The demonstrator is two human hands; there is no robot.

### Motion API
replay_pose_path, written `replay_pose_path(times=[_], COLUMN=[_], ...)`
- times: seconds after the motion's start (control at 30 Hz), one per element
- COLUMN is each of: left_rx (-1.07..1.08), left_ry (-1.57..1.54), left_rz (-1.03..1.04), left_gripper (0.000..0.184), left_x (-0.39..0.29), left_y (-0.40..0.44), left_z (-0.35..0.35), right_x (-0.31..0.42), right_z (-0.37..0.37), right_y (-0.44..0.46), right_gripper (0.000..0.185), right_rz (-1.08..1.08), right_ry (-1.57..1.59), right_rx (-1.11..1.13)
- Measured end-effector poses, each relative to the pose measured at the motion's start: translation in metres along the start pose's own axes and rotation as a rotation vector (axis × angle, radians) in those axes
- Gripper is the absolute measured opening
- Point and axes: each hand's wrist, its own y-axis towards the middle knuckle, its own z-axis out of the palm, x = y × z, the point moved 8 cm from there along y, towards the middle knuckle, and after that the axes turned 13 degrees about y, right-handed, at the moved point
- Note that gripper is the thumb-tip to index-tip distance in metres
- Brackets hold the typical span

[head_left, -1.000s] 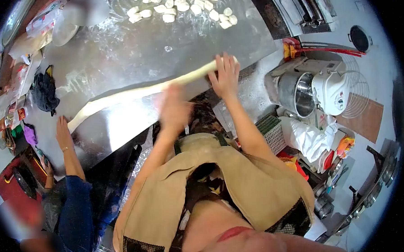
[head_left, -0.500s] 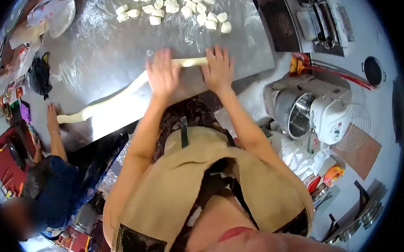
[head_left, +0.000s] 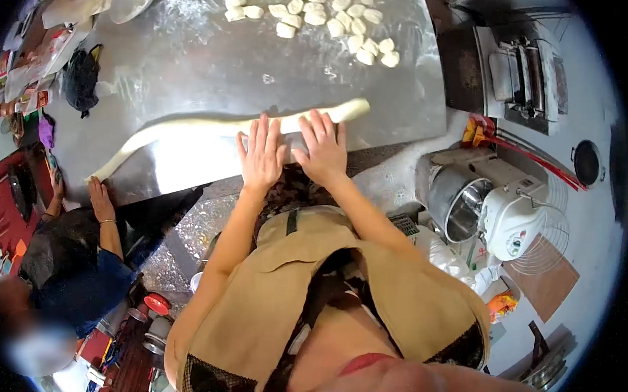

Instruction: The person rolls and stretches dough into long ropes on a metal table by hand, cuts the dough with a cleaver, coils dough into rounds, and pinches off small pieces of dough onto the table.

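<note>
A long pale dough rope (head_left: pixel 206 126) lies across the metal table (head_left: pixel 196 68), curving down at its left end. My left hand (head_left: pixel 261 156) rests flat with its fingers spread, the fingertips on the near side of the rope. Close beside it on the right, my right hand (head_left: pixel 322 148) also lies open, its fingertips on the rope. The thick right end of the rope extends past my right hand. Several small dough pieces (head_left: pixel 315 14) sit in a cluster near the far side of the table.
A co-worker's hand (head_left: pixel 101 200) touches the table near the rope's left end. A black bag (head_left: pixel 82 80) lies at the left. Past the table's right edge are a white mixer (head_left: pixel 515 222) with a steel bowl (head_left: pixel 462 207) and a roller machine (head_left: pixel 526 78).
Both hands have come nearer the table's front edge, and my left hand is closer to my right. More of the rope's right end shows. The camera view has shifted.
</note>
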Motion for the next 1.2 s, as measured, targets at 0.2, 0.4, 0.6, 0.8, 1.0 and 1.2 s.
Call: replay_pose_path(times=[0.2,0.4,0.6,0.8,1.0,1.2], left_rx=[-0.228,-0.105,-0.259,-0.184,-0.178,-0.233], left_ry=[0.082,0.072,0.057,0.122,0.094,-0.007], left_rz=[-0.178,0.019,-0.109,-0.083,-0.33,-0.361], left_gripper=[0.055,0.063,0.048,0.053,0.061,0.054], left_x=[0.079,0.08,0.15,0.206,0.282,0.293], left_y=[0.14,-0.024,0.13,0.009,0.006,0.02], left_z=[-0.027,-0.006,-0.044,-0.022,-0.028,-0.037], right_x=[-0.033,-0.027,-0.033,0.059,0.128,0.226], right_z=[-0.026,-0.014,-0.014,0.017,-0.003,0.096], right_y=[0.13,-0.019,0.156,0.044,0.238,0.488], right_gripper=[0.057,0.067,0.065,0.052,0.033,0.044], right_rz=[0.046,0.246,0.262,0.078,-0.031,-0.432], right_ry=[-0.18,-0.227,-0.178,-0.288,0.102,0.198], right_rx=[-0.4,-0.134,-0.285,-0.092,-0.134,0.088])
